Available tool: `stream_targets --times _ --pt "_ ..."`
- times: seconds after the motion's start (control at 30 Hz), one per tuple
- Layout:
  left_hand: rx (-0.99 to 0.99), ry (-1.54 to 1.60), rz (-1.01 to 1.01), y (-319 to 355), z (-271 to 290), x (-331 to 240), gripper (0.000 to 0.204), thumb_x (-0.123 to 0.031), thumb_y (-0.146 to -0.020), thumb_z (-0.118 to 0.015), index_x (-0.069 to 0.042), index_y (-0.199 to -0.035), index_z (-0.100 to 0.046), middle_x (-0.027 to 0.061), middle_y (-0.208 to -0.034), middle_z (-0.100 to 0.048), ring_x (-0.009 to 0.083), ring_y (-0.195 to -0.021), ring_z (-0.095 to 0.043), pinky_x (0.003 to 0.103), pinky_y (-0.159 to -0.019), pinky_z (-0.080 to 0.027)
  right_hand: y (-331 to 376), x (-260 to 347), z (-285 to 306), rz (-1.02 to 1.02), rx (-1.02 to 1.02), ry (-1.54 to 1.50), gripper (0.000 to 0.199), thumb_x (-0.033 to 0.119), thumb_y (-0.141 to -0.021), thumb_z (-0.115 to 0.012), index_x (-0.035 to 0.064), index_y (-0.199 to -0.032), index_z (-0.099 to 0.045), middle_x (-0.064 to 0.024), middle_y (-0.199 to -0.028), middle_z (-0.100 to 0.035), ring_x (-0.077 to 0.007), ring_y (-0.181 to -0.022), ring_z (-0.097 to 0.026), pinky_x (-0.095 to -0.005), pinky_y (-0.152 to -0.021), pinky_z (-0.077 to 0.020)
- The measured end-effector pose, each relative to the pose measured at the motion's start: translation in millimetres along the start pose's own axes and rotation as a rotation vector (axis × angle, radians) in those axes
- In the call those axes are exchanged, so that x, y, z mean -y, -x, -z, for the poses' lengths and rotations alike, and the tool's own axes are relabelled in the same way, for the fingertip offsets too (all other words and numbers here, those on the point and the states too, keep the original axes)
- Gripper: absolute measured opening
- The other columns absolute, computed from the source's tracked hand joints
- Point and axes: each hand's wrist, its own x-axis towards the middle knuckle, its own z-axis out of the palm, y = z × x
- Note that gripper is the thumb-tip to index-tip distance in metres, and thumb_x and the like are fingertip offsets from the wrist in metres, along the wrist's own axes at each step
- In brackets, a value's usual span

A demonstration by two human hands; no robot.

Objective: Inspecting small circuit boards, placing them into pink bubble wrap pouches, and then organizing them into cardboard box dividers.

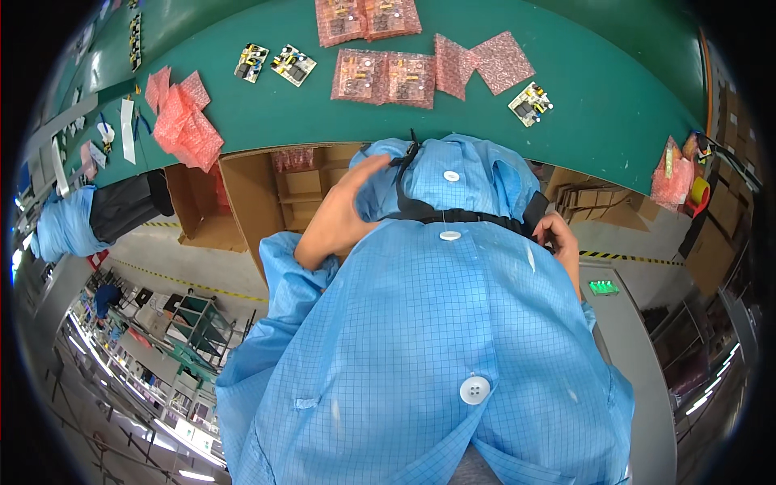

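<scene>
A black waist belt [461, 216] runs across the front of my blue checked coat [404, 323]. From it a black strap [402, 187] stands up on the left side. My left hand [346, 206] is beside this strap, thumb and finger spread wide, one outstretched fingertip meeting it near a small dark piece. Part of that hand is hidden against the coat. At the belt's right end, my right hand [558, 236] has its fingers curled in around a dark part of the belt.
On the green table [283, 109] lie bubble-wrapped boards [384, 78], pink bubble bags [503, 63], loose circuit boards [293, 65] and another circuit board [530, 103]. Cardboard boxes [242, 190] stand under its edge. Another person's blue sleeve [65, 226] is at left. A grey surface with a green-lit device [603, 287] sits right.
</scene>
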Motion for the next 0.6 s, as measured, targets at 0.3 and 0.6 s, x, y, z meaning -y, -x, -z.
stream_targets --times 0.3,0.6 --pt "0.292 0.652 0.023 -17.1 10.0 23.2 0.087 -0.029 -0.079 -0.077 0.001 -0.148 -0.033 0.0175 -0.152 -0.037 0.0252 -0.144 -0.030 0.039 -0.119 -0.020 -39.2 -14.7 39.3 -0.080 0.272 -0.190 0.018 0.005 -0.082 -0.065 0.0055 -0.098 -0.056 0.0016 -0.088 -0.055 -0.0073 -0.083 -0.051 -0.0229 -0.073 -0.0409" --pt "0.089 0.120 0.164 -64.7 -5.4 -16.2 0.030 -0.018 -0.091 -0.067 -0.001 -0.113 -0.058 0.0079 -0.106 -0.063 0.0155 -0.097 -0.059 0.031 -0.084 -0.048 -134.3 -31.4 58.6 0.098 -0.227 0.229 0.043 0.023 -0.089 -0.071 -0.0007 -0.121 -0.053 -0.0116 -0.115 -0.061 -0.0217 -0.105 -0.058 -0.0344 -0.088 -0.0489"
